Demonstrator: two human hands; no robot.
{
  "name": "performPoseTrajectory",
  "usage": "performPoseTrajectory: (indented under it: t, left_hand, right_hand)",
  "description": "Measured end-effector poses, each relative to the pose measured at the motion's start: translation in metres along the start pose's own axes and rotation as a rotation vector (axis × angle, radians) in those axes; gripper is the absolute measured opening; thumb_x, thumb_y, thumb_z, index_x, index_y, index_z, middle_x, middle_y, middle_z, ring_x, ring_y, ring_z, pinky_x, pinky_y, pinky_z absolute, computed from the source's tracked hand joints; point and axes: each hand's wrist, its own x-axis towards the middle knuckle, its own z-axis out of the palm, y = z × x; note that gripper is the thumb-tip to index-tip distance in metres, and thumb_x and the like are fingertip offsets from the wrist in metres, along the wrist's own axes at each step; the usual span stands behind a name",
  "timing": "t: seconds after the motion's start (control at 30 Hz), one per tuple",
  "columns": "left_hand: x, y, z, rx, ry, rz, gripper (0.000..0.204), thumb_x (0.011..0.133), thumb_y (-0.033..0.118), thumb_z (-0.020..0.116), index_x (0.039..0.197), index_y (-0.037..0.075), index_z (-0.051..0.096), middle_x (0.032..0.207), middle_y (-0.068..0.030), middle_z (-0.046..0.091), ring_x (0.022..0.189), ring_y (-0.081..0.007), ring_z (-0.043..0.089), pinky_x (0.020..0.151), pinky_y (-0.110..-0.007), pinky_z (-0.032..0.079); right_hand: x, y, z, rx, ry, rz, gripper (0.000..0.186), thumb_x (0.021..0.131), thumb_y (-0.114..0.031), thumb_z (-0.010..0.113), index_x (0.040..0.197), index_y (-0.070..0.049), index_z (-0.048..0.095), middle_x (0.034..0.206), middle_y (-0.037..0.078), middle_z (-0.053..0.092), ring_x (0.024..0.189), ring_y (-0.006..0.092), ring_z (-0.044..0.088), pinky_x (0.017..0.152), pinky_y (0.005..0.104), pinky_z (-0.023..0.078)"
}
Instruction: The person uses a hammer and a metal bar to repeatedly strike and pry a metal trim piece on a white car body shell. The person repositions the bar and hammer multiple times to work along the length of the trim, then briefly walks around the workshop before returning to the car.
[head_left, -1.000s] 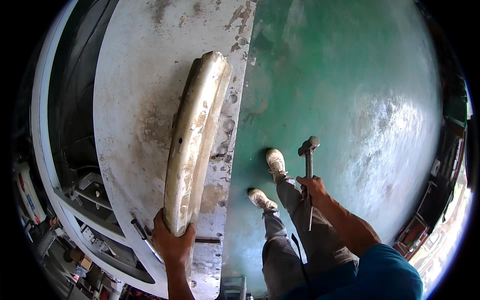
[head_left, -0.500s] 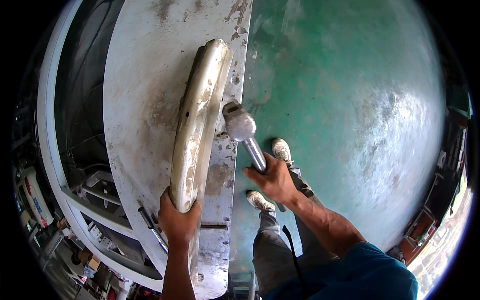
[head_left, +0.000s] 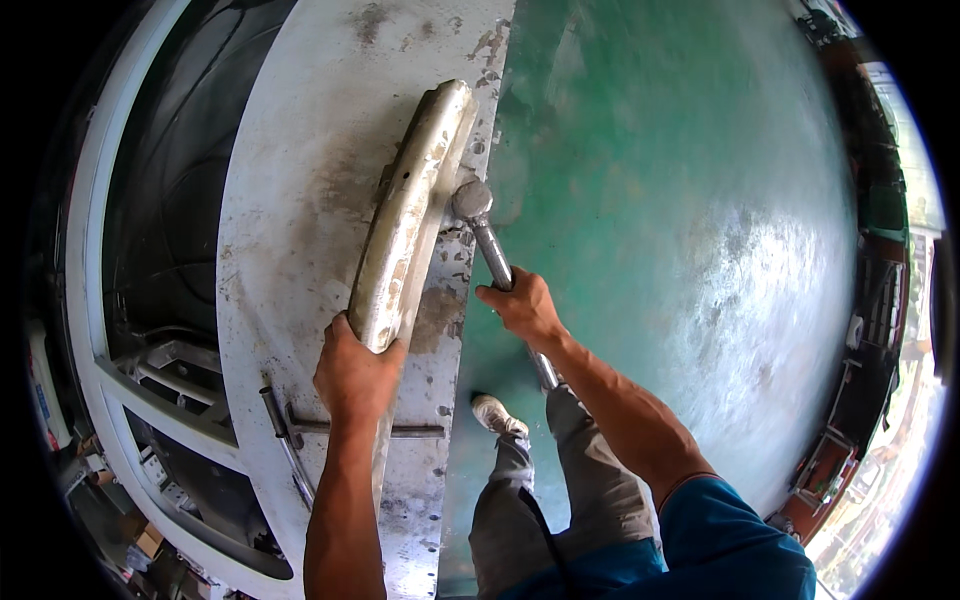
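My left hand [head_left: 358, 375] is wrapped around a long, pale, scuffed metal beam [head_left: 405, 230] lying lengthwise along a worn white bench [head_left: 280, 200]. A little to its right, my right hand [head_left: 525, 310] grips the steel handle of a hammer [head_left: 472, 200], whose round head is beside the beam's right edge; I cannot tell whether they touch. Left of my left hand a metal rod with a dark end [head_left: 275, 410] lies on the bench, near a thin crosswise bar [head_left: 415, 431] that passes under the beam.
A pale metal frame [head_left: 100, 250] with dark openings borders the bench's left. The green floor [head_left: 680, 150] extends right, with my shoe [head_left: 495, 410] on it. Clutter [head_left: 90, 470] fills the lower left, and shelving [head_left: 840, 400] lines the right rim.
The hammer has moved from over my legs leftward and up to the beam's right side, its head now looking smaller than half a second ago. My left hand appears higher in the picture.
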Motion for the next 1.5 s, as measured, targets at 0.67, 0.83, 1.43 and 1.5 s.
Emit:
performPoseTrajectory:
  t: [0.67,0.83,1.43,1.5]
  left_hand:
    - [0.001,0.0,0.004,0.023,-0.008,0.052,0.075,0.069,0.031,0.08,0.13,0.0,0.05,0.119,-0.0207,0.062,0.107,-0.0381,0.062,0.092,-0.045,0.05]
    - [0.002,-0.01,-0.002,-0.004,0.03,0.057,0.07,0.071,0.03,0.078,0.126,-0.002,0.05,0.117,-0.0221,0.061,0.106,-0.038,0.062,0.091,-0.045,0.05]
    - [0.005,-0.005,-0.006,-0.069,-0.031,0.051,0.074,0.068,0.03,0.08,0.13,0.002,0.051,0.118,-0.0201,0.065,0.106,-0.0375,0.063,0.092,-0.044,0.05]
    - [0.006,-0.008,-0.009,-0.042,0.012,0.033,0.075,0.067,0.03,0.08,0.13,0.003,0.051,0.118,-0.0199,0.064,0.107,-0.0375,0.063,0.092,-0.044,0.05]
  right_hand:
    - [0.007,0.031,-0.004,-0.08,-0.032,-0.013,0.037,0.08,-0.032,0.073,0.084,0.003,0.064,0.067,0.015,0.062,0.061,0.0237,0.058,0.06,0.0417,0.048]
    - [-0.036,-0.04,-0.021,-0.115,-0.069,-0.101,0.037,0.081,-0.033,0.073,0.086,0.003,0.064,0.066,0.013,0.061,0.06,0.0214,0.057,0.06,0.0406,0.048]
    - [0.009,0.0,-0.034,-0.297,-0.052,0.03,0.036,0.08,-0.03,0.072,0.085,0.005,0.064,0.068,0.016,0.061,0.065,0.0233,0.063,0.065,0.0374,0.051]
    - [-0.026,-0.02,-0.042,-0.161,-0.133,0.016,0.04,0.077,-0.032,0.073,0.084,0.006,0.063,0.065,0.017,0.059,0.063,0.023,0.061,0.063,0.039,0.049]
